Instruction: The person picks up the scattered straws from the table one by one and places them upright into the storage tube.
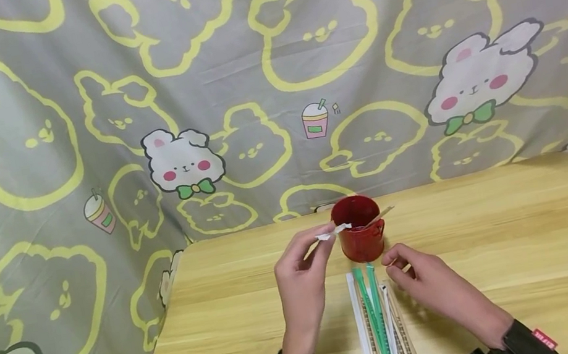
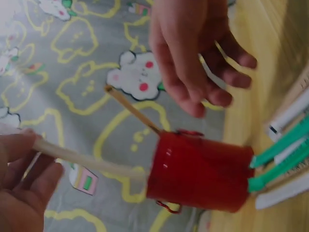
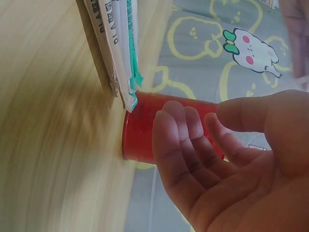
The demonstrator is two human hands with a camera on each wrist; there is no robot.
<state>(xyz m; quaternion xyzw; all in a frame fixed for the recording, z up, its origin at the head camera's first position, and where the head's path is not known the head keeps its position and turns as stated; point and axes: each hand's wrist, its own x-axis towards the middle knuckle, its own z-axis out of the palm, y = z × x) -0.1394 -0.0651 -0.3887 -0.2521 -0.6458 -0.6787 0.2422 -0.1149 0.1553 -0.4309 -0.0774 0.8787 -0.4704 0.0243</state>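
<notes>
My left hand (image 1: 301, 280) pinches a white paper-wrapped straw (image 1: 334, 232) between thumb and fingers; in the left wrist view the straw (image 2: 96, 164) slants down to the mouth of a red metal bucket (image 2: 200, 171). A brown-wrapped straw (image 2: 133, 108) leans out of that bucket (image 1: 363, 245). My right hand (image 1: 428, 281) hovers just right of the bucket's base, fingers loosely bent with nothing between them; in the right wrist view the hand (image 3: 217, 164) overlaps the bucket (image 3: 142, 128). Between my forearms lies a bunch of wrapped straws, with green ones (image 1: 377, 311) and white ones (image 1: 360, 327).
The straws lie on a light wood table (image 1: 498, 241), their far ends close to the bucket. Brown-wrapped straws (image 1: 404, 332) lie on the bunch's right side. A grey curtain (image 1: 224, 87) with cartoon prints hangs behind the table and along its left side.
</notes>
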